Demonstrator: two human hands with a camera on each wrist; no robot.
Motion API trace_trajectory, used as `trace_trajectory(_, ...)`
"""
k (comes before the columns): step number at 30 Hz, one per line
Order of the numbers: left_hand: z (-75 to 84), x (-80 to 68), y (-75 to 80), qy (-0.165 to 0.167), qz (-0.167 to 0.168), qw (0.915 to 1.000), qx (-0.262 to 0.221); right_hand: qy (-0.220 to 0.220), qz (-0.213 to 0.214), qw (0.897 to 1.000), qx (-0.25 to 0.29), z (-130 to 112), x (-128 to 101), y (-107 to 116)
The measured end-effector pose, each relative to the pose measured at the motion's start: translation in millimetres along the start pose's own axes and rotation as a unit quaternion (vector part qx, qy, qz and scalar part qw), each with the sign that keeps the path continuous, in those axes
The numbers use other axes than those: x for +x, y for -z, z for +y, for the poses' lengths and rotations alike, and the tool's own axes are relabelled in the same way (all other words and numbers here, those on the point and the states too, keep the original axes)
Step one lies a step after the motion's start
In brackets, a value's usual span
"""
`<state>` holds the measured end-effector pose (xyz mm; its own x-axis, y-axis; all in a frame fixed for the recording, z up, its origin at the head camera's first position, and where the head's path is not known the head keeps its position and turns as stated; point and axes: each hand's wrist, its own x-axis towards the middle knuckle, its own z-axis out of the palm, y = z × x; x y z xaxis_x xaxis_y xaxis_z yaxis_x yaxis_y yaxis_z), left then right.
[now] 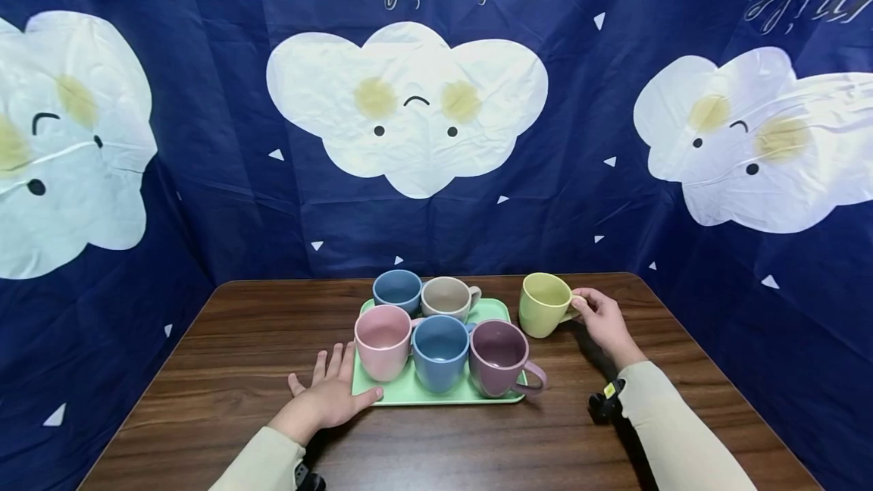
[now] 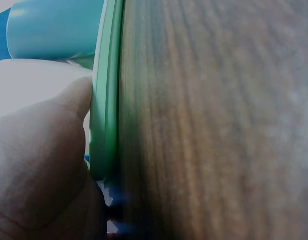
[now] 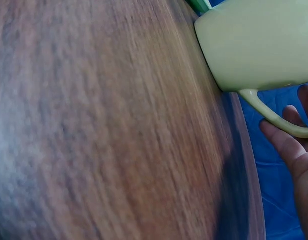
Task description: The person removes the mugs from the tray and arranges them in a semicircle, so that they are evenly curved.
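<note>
The left hand (image 1: 332, 394) lies flat with relaxed fingers on the table (image 1: 225, 370), its thumb touching the near-left edge of the green tray (image 1: 436, 394); I judge it should press there to keep the tray steady. On the tray stand five mugs: one pink (image 1: 383, 341), two blue, one beige and one purple. To the right, one yellow-green mug (image 1: 543, 303) stands on the table just beside the tray, and the right hand (image 1: 603, 318) holds its handle (image 3: 273, 116) with curled fingers, which should probably grip firmly and lift straight.
</note>
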<state>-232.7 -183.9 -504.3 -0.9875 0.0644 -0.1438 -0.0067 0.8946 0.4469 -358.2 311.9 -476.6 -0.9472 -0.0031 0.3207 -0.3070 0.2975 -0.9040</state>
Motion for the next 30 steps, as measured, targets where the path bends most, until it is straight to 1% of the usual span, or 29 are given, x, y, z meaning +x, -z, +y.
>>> trace_trajectory(5,-0.1,-0.4,0.9,0.001,-0.003,1.0,0.006,-0.008,-0.004,1.0,0.006,-1.3,-0.9,0.0)
trace_trajectory(10,3.1,-4.0,6.2,0.007,-0.015,0.9998,0.01,-0.011,-0.005,1.0,-0.014,-2.4,-0.9,-0.2)
trace_trajectory(13,3.5,-4.5,7.2,0.005,-0.014,0.9999,0.008,-0.011,-0.004,1.0,-0.025,-2.6,-1.0,0.1)
trace_trajectory(17,1.1,-3.0,3.2,0.0,-0.007,1.0,0.006,-0.011,-0.006,1.0,-0.011,-1.4,-1.2,0.5)
trace_trajectory(22,-1.5,-1.7,-0.3,-0.006,0.008,0.9999,0.001,-0.006,-0.013,1.0,0.026,1.8,0.0,0.2)
trace_trajectory(24,-2.2,-1.0,-1.0,-0.008,0.012,0.9999,0.0,-0.009,-0.012,0.999,0.03,2.4,0.6,0.2)
trace_trajectory(25,-2.3,-0.9,-1.2,-0.008,0.012,0.9999,0.001,-0.009,-0.014,1.0,0.022,2.4,0.8,0.7)
trace_trajectory(28,-2.3,-0.4,-1.5,-0.01,0.013,0.9999,0.002,-0.015,0.0,1.0,-0.008,-1.0,0.9,1.3)
trace_trajectory(30,-2.3,-0.2,-1.3,-0.009,0.012,0.9999,0.003,-0.008,0.011,0.999,-0.036,-5.9,1.2,1.8)
